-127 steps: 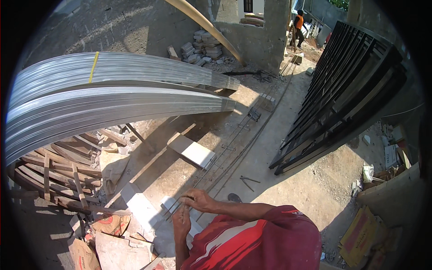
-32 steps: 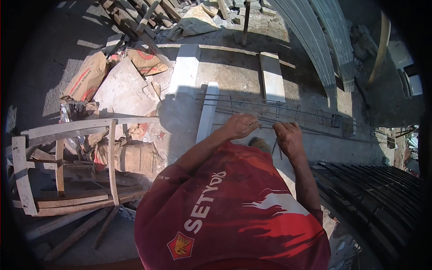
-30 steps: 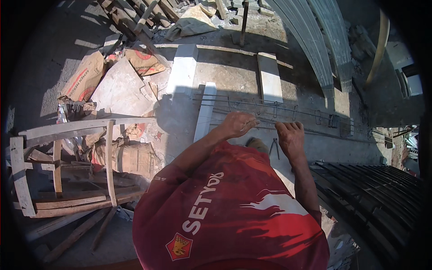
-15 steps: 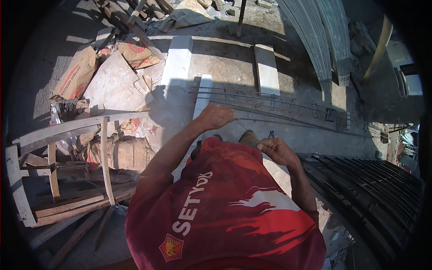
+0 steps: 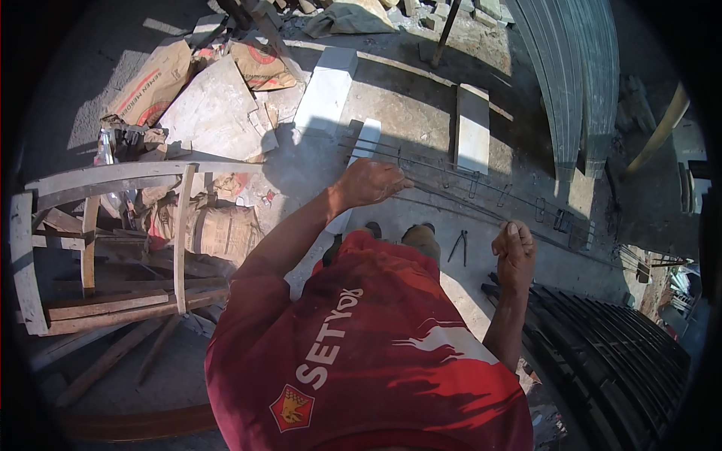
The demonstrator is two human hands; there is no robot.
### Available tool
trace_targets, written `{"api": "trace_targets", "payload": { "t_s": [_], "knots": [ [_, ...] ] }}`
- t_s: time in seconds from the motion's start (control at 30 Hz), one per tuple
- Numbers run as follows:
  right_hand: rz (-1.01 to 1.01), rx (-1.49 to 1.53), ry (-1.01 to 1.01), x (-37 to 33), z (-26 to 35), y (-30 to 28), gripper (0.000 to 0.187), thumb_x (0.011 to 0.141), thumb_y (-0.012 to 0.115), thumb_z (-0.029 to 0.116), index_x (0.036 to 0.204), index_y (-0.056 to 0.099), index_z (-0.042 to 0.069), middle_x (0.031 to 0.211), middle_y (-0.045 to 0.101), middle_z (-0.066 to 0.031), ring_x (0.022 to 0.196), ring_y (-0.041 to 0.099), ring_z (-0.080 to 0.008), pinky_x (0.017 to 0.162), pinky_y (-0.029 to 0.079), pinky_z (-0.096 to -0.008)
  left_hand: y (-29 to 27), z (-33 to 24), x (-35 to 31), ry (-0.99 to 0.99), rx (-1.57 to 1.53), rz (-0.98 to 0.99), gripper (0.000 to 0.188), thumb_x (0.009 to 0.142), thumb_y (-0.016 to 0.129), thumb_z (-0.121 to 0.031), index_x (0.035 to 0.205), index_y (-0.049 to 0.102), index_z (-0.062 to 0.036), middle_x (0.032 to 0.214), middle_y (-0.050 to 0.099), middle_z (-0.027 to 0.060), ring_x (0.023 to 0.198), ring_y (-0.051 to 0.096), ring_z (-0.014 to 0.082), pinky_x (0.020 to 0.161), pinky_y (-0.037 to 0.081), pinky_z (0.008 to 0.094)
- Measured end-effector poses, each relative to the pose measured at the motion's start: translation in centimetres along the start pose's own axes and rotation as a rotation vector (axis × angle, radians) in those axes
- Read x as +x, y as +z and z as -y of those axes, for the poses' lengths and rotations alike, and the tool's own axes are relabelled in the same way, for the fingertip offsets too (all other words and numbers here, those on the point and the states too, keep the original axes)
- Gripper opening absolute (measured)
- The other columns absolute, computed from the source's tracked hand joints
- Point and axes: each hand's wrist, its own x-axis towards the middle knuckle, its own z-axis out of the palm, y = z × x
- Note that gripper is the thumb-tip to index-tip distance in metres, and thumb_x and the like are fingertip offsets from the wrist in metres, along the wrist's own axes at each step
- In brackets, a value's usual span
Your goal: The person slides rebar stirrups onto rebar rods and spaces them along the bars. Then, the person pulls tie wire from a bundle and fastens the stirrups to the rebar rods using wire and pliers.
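Note:
My left hand (image 5: 372, 183) is closed, its fingers pressed together, held over the near side of a thin steel rebar cage (image 5: 472, 186). Farther right, my right hand (image 5: 515, 244) makes a fist with the thumb on top, well apart from the left. What either hand grips is too fine to make out. Between the hands and below them, dark long-handled pincers (image 5: 459, 246) lie on the concrete floor beside my boot (image 5: 421, 239). The cage, with its wire stirrups, rests across light blocks, among them a narrow white one (image 5: 366, 139).
A wooden frame (image 5: 180, 233) stands at left, near paper cement sacks (image 5: 156, 83) and a pale board (image 5: 210, 109). Black metal bars (image 5: 602, 353) lie at right. Curved grey metal sheets (image 5: 560, 83) rise at far right. Larger white blocks (image 5: 326, 90) sit ahead.
My hands have moved apart: the right swung outward to the right and is now raised in a fist, uncovering the pincers. The thin strand seen by my left hand no longer shows clearly. The view shifted.

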Motion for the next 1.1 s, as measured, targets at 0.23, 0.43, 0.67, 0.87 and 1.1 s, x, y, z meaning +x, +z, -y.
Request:
{"api": "trace_targets", "payload": {
  "t_s": [0.23,0.43,0.67,0.87,1.1],
  "knots": [
    [0.536,-0.157,0.078,-3.9,1.1,1.9,0.027,0.092,0.052,0.026,0.089,0.062,0.001,0.066,0.059,-0.0126,0.059,0.053,-0.0248,0.059,0.043,-0.0350,-1.2,1.3,1.7,0.082,0.071,-0.040,0.025,0.080,0.068,-0.024,0.067,0.053,-0.0091,0.060,0.051,0.0062,0.054,0.055,0.0252,0.046,0.043,0.0375],
    [-0.105,-0.750,0.177,-1.4,-0.7,-0.8,0.025,0.090,0.053,0.024,0.089,0.061,0.001,0.074,0.059,-0.0195,0.065,0.055,-0.0312,0.063,0.044,-0.0378,-1.5,0.2,3.3,0.198,0.039,0.023,0.027,0.079,0.069,-0.026,0.066,0.052,-0.0093,0.060,0.051,0.0057,0.053,0.055,0.0249,0.045,0.043,0.0374],
    [-0.042,0.491,-0.010,-7.2,0.9,-4.4,0.024,0.090,0.056,0.023,0.083,0.060,0.001,0.062,0.054,-0.0026,0.058,0.050,-0.0112,0.053,0.037,-0.0260,-2.3,2.3,2.0,0.200,0.066,0.119,0.029,0.078,0.069,-0.027,0.065,0.051,-0.0090,0.060,0.051,0.0058,0.053,0.054,0.0252,0.046,0.043,0.0377],
    [0.367,-0.307,0.290,-7.3,-2.3,-1.6,0.021,0.089,0.056,0.021,0.083,0.060,0.001,0.060,0.052,-0.0040,0.054,0.047,-0.0137,0.052,0.038,-0.0273,0.1,2.2,2.7,0.146,0.058,0.053,0.031,0.079,0.068,-0.028,0.062,0.050,-0.0089,0.056,0.049,0.0062,0.052,0.054,0.0251,0.045,0.042,0.0370],
    [-0.051,0.093,0.256,-9.0,-7.6,-7.1,0.032,0.082,0.066,0.031,0.086,0.061,0.000,0.059,0.055,-0.0054,0.053,0.049,-0.0144,0.052,0.038,-0.0302,2.2,0.5,0.8,0.160,-0.011,0.185,0.033,0.080,0.066,-0.033,0.061,0.051,-0.0104,0.056,0.051,0.0065,0.053,0.056,0.0256,0.044,0.043,0.0371]
  ]
}}
